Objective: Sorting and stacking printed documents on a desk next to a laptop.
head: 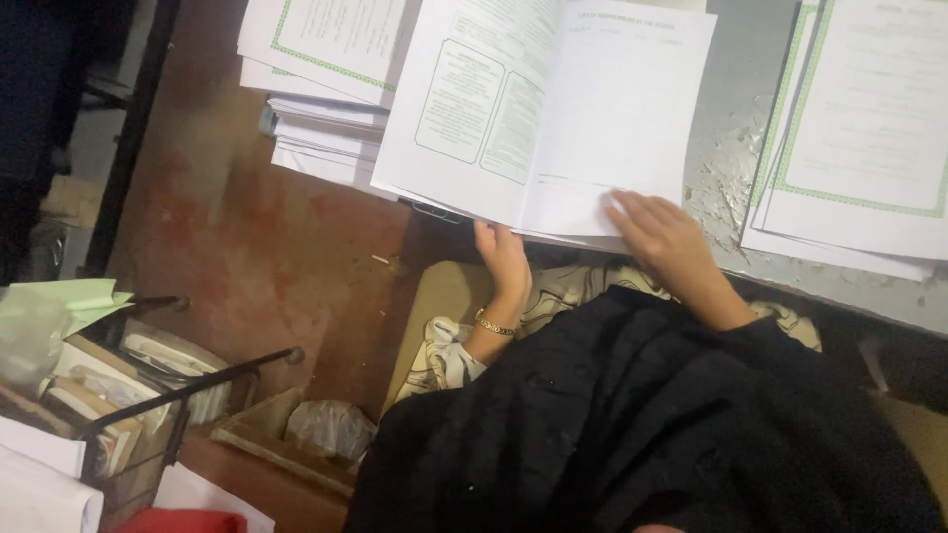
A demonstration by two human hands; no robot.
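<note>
An open white booklet (553, 109) with green-framed print lies on a grey worktable (736, 94). My left hand (502, 259), with a gold bracelet at the wrist, grips the booklet's near edge from below at its left page. My right hand (664, 237) rests flat on the lower right page, fingers spread and pointing left. A black garment covers my lap below both hands.
A stack of white booklets (326, 89) sits to the left of the open one. More green-bordered sheets (859, 138) lie at the right. A black wire rack (148, 395) with papers and a pale green sheet (69, 301) stands at lower left over a reddish floor (257, 247).
</note>
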